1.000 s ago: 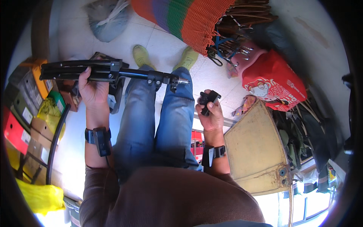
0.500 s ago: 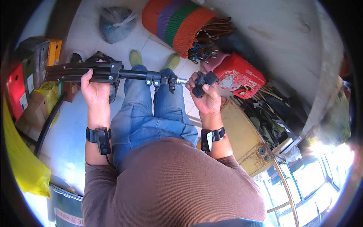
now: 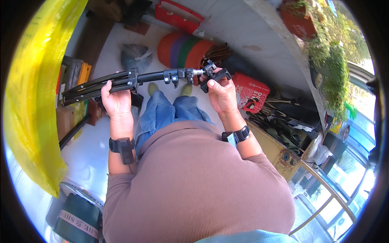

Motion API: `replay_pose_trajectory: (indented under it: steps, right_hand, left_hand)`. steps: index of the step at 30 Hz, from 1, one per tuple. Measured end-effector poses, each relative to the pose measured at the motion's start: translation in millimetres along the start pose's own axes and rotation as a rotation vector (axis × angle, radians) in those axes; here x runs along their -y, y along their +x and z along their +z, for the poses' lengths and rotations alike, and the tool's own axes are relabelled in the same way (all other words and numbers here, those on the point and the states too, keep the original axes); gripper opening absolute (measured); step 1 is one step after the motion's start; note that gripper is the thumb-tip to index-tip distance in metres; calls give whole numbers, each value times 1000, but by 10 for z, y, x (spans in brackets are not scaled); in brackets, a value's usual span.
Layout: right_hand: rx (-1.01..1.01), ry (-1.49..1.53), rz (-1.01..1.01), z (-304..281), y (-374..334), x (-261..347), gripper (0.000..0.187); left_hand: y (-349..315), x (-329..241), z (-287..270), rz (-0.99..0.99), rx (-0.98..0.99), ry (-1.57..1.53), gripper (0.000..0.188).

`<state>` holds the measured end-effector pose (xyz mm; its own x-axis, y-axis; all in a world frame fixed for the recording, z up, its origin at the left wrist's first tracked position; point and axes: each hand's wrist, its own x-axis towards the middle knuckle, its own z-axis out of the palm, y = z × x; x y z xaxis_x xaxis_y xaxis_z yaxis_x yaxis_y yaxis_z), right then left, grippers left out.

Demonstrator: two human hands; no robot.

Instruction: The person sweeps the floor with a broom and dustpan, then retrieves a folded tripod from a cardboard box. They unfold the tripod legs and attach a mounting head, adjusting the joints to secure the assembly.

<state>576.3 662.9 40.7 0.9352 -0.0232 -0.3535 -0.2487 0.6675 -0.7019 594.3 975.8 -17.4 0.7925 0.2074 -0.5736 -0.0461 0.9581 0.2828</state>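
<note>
**Two hands on a folded black stand**

Both hands hold one long black stand (image 3: 121, 83) across the person's knees, above the blue trousers (image 3: 170, 113). The left hand (image 3: 115, 101) is wrapped around the bundle of folded legs near the plastic collar. The right hand (image 3: 219, 95) pinches a small black clamp head (image 3: 212, 75) at the thin metal end of the pole, with the thumb on top.

I judge the stand to be stiff and quite light, made of metal tubes with plastic joints. The folded legs can slide or open, so a full grip around the bundle near the collar seems safest. The tubes look smooth and may slip. The clamp head is small, with knobs; it is better taken by its body than by a knob.

A red bag (image 3: 253, 91) and a striped roll (image 3: 182, 48) lie on the floor beyond.
</note>
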Motion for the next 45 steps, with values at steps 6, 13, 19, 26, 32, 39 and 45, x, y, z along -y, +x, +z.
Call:
replay_pose_trajectory:
  steps: [6,13,19,26,32,39,45]
  right_hand:
    - [110,-203,-260,179,-103,328,45]
    - [145,-351,-378,155,-262,551,43]
    - [110,-443,-393,122,-415,653,37]
    - [78,-270,-364,-13,-520,738,29]
    - [146,-212,-289,-212,-540,895,77]
    - [435,-354,-284,-128,-374,1023,51]
    - [458,-432,-114,562,97,558,33]
  left_hand:
    - [-123,3,233,27,67,16,27]
    - [-203,28,374,17,131,-11,30]
    - [-364,123,547,-36,134,54,32]
    - [-859,283,756,-175,233,-24,32]
    - [-1052,300,959,-337,373,81,43]
    - [-1169,88,1224,-68,529,271,49]
    - [-824,-674,1328,236,490,405,32]
